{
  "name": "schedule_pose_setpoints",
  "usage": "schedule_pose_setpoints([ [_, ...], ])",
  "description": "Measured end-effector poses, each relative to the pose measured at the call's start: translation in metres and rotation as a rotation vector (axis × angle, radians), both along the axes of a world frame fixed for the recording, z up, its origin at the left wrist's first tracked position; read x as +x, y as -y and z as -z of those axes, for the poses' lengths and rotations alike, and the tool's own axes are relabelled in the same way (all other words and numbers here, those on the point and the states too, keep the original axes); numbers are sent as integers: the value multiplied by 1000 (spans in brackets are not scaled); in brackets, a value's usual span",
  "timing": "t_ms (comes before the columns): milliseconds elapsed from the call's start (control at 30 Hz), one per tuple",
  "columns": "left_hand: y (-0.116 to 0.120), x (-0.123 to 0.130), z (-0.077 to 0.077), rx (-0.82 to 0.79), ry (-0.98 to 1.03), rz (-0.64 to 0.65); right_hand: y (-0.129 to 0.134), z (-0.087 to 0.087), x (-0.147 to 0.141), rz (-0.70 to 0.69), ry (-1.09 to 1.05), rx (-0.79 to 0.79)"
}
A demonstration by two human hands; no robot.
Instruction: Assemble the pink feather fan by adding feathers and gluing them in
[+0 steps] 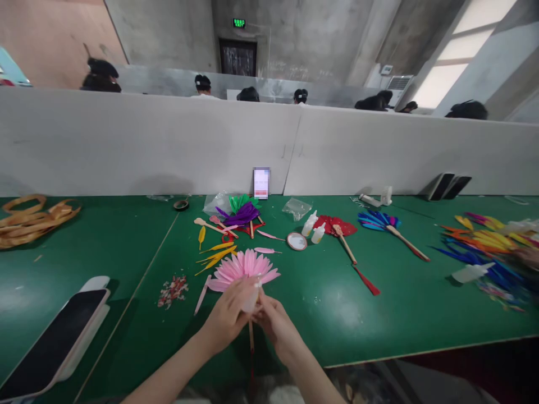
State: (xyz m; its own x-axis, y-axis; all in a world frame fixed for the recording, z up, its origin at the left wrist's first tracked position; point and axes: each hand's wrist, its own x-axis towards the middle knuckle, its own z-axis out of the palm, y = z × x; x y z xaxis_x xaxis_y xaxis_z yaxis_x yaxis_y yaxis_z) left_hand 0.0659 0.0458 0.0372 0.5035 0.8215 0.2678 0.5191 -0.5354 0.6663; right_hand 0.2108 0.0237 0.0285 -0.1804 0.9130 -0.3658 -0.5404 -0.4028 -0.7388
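Fingers of my left hand (227,314) are wrapped round a small translucent glue bottle (251,301), in front of a pink feather fan (242,266). Close against it, my right hand (275,328) has its fingers pinched together; what they grip is hidden. The fan's thin wooden handle (251,336) shows below the hands, with a dark red tassel hanging under it. A loose pink feather (202,295) lies left of the fan, and yellow feathers (217,258) lie behind it.
Two glue bottles (310,223) stand by a white round dish (297,241). Beyond lie a red fan (337,226), a blue fan (377,220) and purple feathers (240,215). Red-and-white scraps (172,292) and a large phone-like device (59,336) are left. A blurred hand (528,255) is far right.
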Motion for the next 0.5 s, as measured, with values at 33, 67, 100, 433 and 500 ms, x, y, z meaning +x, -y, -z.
schedule_pose_setpoints([
  [33, -3, 2, -4, -19, 84, -82, -1, -2, 1, -39, 26, 35],
  [67, -8, 4, -9, -54, 177, -168, -3, -5, 4, -78, 64, 73],
  [100, -15, 6, -14, -98, 274, -256, -6, -8, 7, -107, 114, 116],
  [433, -86, 34, -62, -592, 1002, -330, -68, -27, 42, 224, 443, 435],
  [500, -87, 44, -63, -625, 1004, -313, -80, -30, 37, 259, 440, 440],
])
